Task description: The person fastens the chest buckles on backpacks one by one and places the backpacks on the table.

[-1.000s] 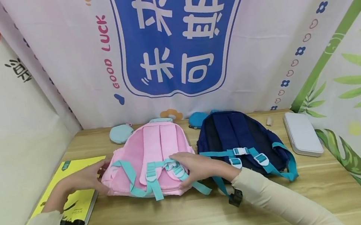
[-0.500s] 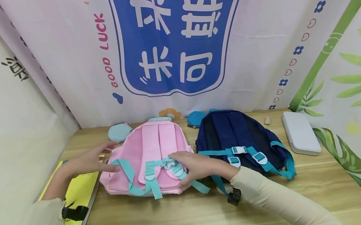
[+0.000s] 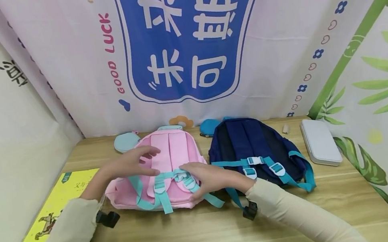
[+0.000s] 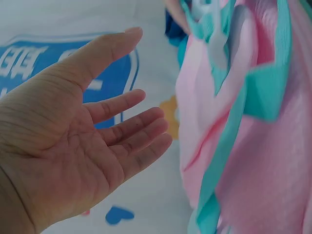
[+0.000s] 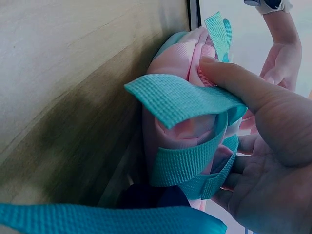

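Observation:
A pink backpack [image 3: 175, 147] with turquoise straps lies on the table, its shoulder straps facing up. Over its left part hovers my left hand [image 3: 128, 163], fingers spread; the left wrist view shows that palm [image 4: 73, 146] bare and apart from the bag. At the bag's lower right, my right hand [image 3: 210, 177] holds the side near the buckle. In the right wrist view its thumb [image 5: 234, 80] lies on the pink fabric [image 5: 170, 61], and the other fingers are partly hidden behind a turquoise strap [image 5: 190, 161].
Close on the right lies a navy backpack [image 3: 248, 138] with blue straps. A yellow book [image 3: 50, 213] is at the left, under my left forearm. Small pouches [image 3: 126, 142] sit behind the bags. A white case [image 3: 321, 141] and a small beige piece [image 3: 286, 128] lie at the right.
My left hand has let go of the pink backpack's left side, lifted and moved right over the bag. The right hand stays where it was on the bag.

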A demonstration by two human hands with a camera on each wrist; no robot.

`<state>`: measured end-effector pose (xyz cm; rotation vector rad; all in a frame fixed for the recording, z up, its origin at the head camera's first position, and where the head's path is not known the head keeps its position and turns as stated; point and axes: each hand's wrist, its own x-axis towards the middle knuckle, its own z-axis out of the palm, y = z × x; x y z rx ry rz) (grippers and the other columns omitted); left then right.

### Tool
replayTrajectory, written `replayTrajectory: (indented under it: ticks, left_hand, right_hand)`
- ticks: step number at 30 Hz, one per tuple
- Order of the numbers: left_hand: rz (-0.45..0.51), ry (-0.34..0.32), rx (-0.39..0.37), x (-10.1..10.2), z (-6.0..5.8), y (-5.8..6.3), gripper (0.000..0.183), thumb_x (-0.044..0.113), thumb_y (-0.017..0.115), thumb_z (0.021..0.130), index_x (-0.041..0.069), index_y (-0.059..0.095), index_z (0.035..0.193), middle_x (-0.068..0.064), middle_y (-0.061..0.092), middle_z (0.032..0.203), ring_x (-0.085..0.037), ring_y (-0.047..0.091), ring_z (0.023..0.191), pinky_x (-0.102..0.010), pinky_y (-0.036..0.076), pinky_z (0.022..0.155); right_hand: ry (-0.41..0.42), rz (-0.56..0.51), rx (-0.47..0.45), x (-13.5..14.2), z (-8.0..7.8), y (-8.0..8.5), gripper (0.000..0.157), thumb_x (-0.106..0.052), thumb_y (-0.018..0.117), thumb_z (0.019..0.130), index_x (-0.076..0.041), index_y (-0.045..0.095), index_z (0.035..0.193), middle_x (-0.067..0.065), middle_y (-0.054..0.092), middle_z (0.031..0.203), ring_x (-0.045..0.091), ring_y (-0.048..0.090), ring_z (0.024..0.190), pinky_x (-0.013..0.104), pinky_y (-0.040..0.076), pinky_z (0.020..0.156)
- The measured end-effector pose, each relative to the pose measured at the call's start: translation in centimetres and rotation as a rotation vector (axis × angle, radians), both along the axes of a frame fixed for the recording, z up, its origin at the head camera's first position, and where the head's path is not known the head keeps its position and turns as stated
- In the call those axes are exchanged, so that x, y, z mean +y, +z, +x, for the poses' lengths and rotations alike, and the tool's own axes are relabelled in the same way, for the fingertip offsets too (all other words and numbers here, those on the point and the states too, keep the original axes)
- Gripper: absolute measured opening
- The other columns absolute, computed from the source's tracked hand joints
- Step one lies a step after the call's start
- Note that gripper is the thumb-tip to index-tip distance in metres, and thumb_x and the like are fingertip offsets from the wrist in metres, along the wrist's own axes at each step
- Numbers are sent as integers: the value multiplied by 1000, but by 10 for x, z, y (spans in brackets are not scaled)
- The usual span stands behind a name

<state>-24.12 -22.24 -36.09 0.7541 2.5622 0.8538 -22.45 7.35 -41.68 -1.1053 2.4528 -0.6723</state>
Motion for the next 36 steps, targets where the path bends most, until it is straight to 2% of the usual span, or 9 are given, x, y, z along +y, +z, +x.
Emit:
replayTrajectory:
  ticks: [6, 14, 20, 28, 36]
  left_hand:
    - [-16, -63, 40, 26, -4, -12, 66, 34, 80, 87, -1, 57, 138, -18, 63, 134, -37, 58, 123, -51, 52, 103]
    - [-19, -82, 82, 45, -5, -27, 54, 23, 84, 83, -3, 64, 126, -16, 68, 120, -32, 62, 113, -49, 52, 102]
    - [-37, -57, 101, 51, -8, -34, 45, 19, 86, 80, 1, 67, 117, -11, 69, 113, -27, 63, 107, -46, 53, 100]
    - [-65, -5, 95, 54, -9, -44, 28, 18, 88, 79, 10, 70, 99, -4, 68, 102, -21, 60, 97, -39, 53, 94]
    - [-64, -13, 117, 55, -9, -45, 19, 17, 86, 80, 10, 71, 90, -5, 64, 95, -20, 56, 88, -29, 48, 80]
  right_hand:
    - [5, -6, -3, 0, -1, -1, 98, -39, 85, 83, -9, 30, 160, 5, 37, 163, 19, 37, 148, 42, 36, 121]
    - [8, -8, -4, 0, 0, -3, 100, -42, 85, 82, -11, 30, 160, 3, 38, 162, 17, 40, 145, 40, 40, 118]
    - [12, -17, 5, 0, 0, -2, 97, -40, 85, 83, -11, 32, 159, 2, 42, 159, 14, 44, 140, 36, 42, 116]
    - [18, -14, 8, -1, 0, -3, 94, -39, 84, 84, -12, 33, 158, 2, 44, 157, 14, 45, 138, 35, 42, 115]
    - [9, -14, 8, -1, 1, -1, 93, -39, 85, 84, -11, 35, 157, 4, 43, 158, 16, 43, 140, 38, 42, 116]
